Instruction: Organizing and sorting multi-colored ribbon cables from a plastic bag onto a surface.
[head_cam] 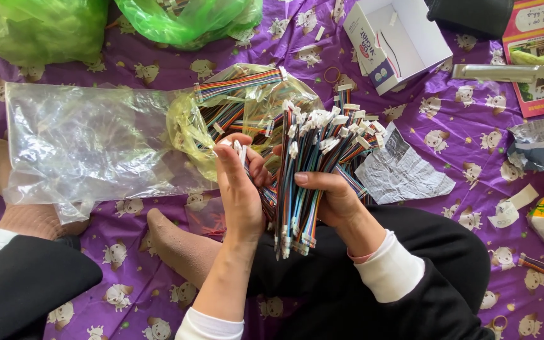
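A thick bundle of rainbow-striped ribbon cables (310,182), each tipped with small white plastic connectors, stands nearly upright between a seated person's two hands, just above the lap. The right hand (335,201) wraps around the bundle from the side, fingers clenched on it and thumb laid across the front, apparently to keep the loose ends level and fanned at the top. The left hand (240,189) presses flat against the other side, its fingers closed on a few cables of their own, held slightly apart from the main bunch as if being sorted or counted.

Just behind the hands, more cables spill from a crumpled yellowish plastic bag (221,119), placed within easy reach. A large clear plastic bag (89,145) lies flattened to the left of it. Everything sits on a purple sheet printed with cartoon puppies (461,126), spread over the floor as a work surface. An open white cardboard box (398,38) rests further back, with a creased sheet of paper (404,173) near the right hand and green plastic bags (184,22) along the top edge. The person's socked foot (174,242) is tucked in below the left wrist.
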